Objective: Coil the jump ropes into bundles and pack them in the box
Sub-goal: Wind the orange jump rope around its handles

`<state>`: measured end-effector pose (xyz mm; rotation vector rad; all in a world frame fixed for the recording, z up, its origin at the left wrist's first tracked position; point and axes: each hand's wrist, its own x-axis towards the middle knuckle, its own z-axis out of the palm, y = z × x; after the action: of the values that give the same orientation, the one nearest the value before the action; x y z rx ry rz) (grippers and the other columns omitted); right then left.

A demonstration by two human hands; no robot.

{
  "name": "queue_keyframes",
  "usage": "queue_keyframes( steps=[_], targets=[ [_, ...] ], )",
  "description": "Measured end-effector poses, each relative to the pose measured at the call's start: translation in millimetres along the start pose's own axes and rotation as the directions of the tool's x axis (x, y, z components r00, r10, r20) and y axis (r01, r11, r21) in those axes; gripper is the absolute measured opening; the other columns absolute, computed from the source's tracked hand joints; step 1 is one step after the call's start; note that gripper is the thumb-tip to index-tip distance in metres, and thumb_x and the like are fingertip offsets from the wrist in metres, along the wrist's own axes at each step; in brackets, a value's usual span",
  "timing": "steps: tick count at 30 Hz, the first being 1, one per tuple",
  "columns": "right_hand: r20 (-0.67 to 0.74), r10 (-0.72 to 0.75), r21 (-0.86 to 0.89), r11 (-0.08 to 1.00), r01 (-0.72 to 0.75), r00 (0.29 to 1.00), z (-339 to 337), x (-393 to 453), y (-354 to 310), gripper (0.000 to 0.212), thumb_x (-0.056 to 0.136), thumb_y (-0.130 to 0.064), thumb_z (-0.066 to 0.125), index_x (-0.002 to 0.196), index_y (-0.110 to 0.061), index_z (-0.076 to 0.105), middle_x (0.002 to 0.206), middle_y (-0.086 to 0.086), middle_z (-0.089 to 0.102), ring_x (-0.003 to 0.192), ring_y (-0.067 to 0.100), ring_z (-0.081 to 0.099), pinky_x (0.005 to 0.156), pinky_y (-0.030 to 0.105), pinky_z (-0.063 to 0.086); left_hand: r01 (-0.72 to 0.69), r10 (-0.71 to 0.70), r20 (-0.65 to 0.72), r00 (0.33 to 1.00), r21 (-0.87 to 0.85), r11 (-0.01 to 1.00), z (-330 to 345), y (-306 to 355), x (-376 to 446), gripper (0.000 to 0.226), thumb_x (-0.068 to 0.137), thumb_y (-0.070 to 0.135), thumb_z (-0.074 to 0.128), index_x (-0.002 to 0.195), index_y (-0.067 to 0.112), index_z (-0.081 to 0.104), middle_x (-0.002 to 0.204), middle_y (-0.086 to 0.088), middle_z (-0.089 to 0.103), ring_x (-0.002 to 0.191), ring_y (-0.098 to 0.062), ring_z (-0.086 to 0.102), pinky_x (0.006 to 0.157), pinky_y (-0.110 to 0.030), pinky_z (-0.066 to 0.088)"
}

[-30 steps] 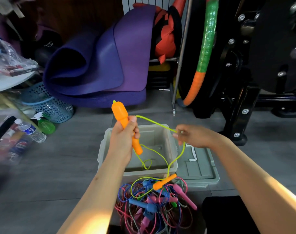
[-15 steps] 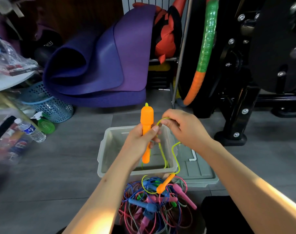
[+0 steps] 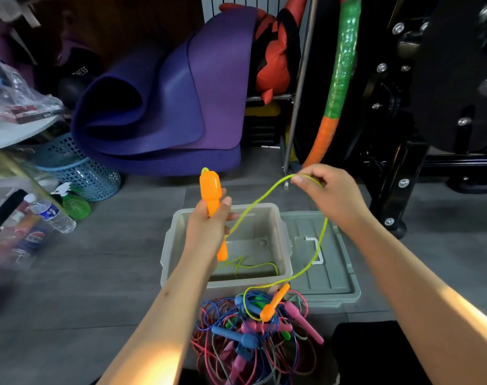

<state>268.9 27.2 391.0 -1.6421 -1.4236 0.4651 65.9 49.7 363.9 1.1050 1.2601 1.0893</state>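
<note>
Grey floor boards carry a pale box (image 3: pixel 275 218) with its lid (image 3: pixel 334 273) lying flat just to the right. Above the box, the left hand (image 3: pixel 211 226) grips an upright orange handle (image 3: pixel 210 187), fingers curled tight round it. The right hand (image 3: pixel 328 195) pinches the yellow-green cord (image 3: pixel 264 200) between thumb and fingertips, a loop hanging from it down to the second orange handle (image 3: pixel 274 305), which rests on a tangled pile of ropes (image 3: pixel 253 340) in front of the box. A rolled purple mat (image 3: pixel 167 107) lies behind
</note>
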Motion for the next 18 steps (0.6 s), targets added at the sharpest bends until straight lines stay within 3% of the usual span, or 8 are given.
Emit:
queue_keyframes(
  steps=[4, 7, 10, 12, 14, 15, 16, 18],
  targets=[
    [0.132, -0.181, -0.094, 0.976, 0.194, 0.975, 18, -13, -16, 0.009, 0.082, -0.024, 0.069, 0.085, -0.016, 0.073, 0.072, -0.005, 0.054, 0.064, 0.008, 0.049, 0.064, 0.014, 0.035, -0.005, 0.009, 0.239, 0.971, -0.016, 1.000, 10, 0, -9, 0.022, 0.096, 0.017, 0.052, 0.116, 0.024, 0.059, 0.097, 0.014, 0.067, 0.074, -0.007, 0.064, 0.054, -0.015, 0.040],
    [0.174, -0.223, -0.046, 0.971, 0.234, 0.959, 25, -17, -16, 0.006, 0.084, -0.024, 0.068, 0.086, -0.020, 0.071, 0.074, -0.006, 0.055, 0.072, 0.011, 0.051, 0.065, 0.016, 0.037, 0.036, -0.017, 0.334, 0.943, -0.052, 0.998, 13, 1, -11, 0.011, 0.097, 0.014, 0.050, 0.101, 0.016, 0.060, 0.085, 0.003, 0.064, 0.067, -0.008, 0.061, 0.053, -0.017, 0.040],
    [0.309, -0.066, -0.013, 0.997, 0.073, 0.949, 22, -14, -6, 0.008, 0.085, -0.023, 0.066, 0.092, -0.019, 0.067, 0.079, 0.001, 0.067, 0.074, 0.016, 0.059, 0.074, 0.026, 0.045, 0.065, -0.023, 0.217, 0.976, -0.188, 0.980, 11, 5, -8, 0.010, 0.095, 0.009, 0.051, 0.087, 0.013, 0.055, 0.070, 0.001, 0.053, 0.060, -0.008, 0.050, 0.048, -0.017, 0.036],
    [0.493, 0.098, -0.037, 0.995, -0.091, 0.865, 19, -14, 2, 0.013, 0.088, -0.022, 0.063, 0.093, -0.011, 0.067, 0.081, 0.006, 0.071, 0.075, 0.017, 0.064, 0.076, 0.028, 0.047, 0.068, -0.017, 0.182, 0.983, -0.278, 0.958, 9, 6, -6, 0.011, 0.096, 0.010, 0.049, 0.086, 0.012, 0.053, 0.071, 0.001, 0.052, 0.060, -0.008, 0.047, 0.047, -0.016, 0.036],
    [0.632, 0.192, -0.136, 0.981, -0.136, 0.751, 18, -16, 9, 0.015, 0.090, -0.023, 0.061, 0.093, -0.011, 0.067, 0.084, 0.004, 0.073, 0.079, 0.009, 0.065, 0.078, 0.026, 0.046, 0.081, -0.022, 0.163, 0.986, -0.368, 0.926, 8, 8, -4, 0.014, 0.097, 0.009, 0.047, 0.084, 0.013, 0.051, 0.073, -0.001, 0.048, 0.061, -0.010, 0.045, 0.045, -0.015, 0.035],
    [0.649, 0.212, -0.149, 0.977, -0.151, 0.731, 18, -16, 11, 0.015, 0.090, -0.024, 0.060, 0.092, -0.011, 0.067, 0.084, 0.003, 0.073, 0.079, 0.008, 0.065, 0.077, 0.027, 0.046, 0.092, -0.036, 0.139, 0.990, -0.422, 0.902, 7, 8, -3, 0.015, 0.097, 0.008, 0.046, 0.083, 0.013, 0.050, 0.073, -0.001, 0.047, 0.061, -0.010, 0.045, 0.044, -0.015, 0.035],
    [0.631, 0.221, -0.123, 0.975, -0.186, 0.744, 19, -16, 12, 0.015, 0.091, -0.022, 0.059, 0.092, -0.010, 0.067, 0.081, 0.003, 0.072, 0.077, 0.009, 0.065, 0.075, 0.029, 0.045, 0.101, -0.057, 0.108, 0.992, -0.466, 0.879, 6, 10, -2, 0.016, 0.097, 0.008, 0.047, 0.083, 0.013, 0.050, 0.073, 0.000, 0.047, 0.061, -0.009, 0.045, 0.043, -0.015, 0.035],
    [0.492, 0.233, 0.056, 0.953, -0.298, 0.839, 19, -12, 10, 0.008, 0.091, -0.015, 0.059, 0.090, -0.010, 0.065, 0.075, 0.004, 0.067, 0.071, 0.015, 0.062, 0.071, 0.030, 0.045, 0.101, -0.102, 0.023, 0.995, -0.454, 0.885, 1, 9, 2, 0.014, 0.097, 0.010, 0.048, 0.084, 0.014, 0.052, 0.075, -0.001, 0.050, 0.061, -0.008, 0.047, 0.043, -0.014, 0.036]
  ],
)
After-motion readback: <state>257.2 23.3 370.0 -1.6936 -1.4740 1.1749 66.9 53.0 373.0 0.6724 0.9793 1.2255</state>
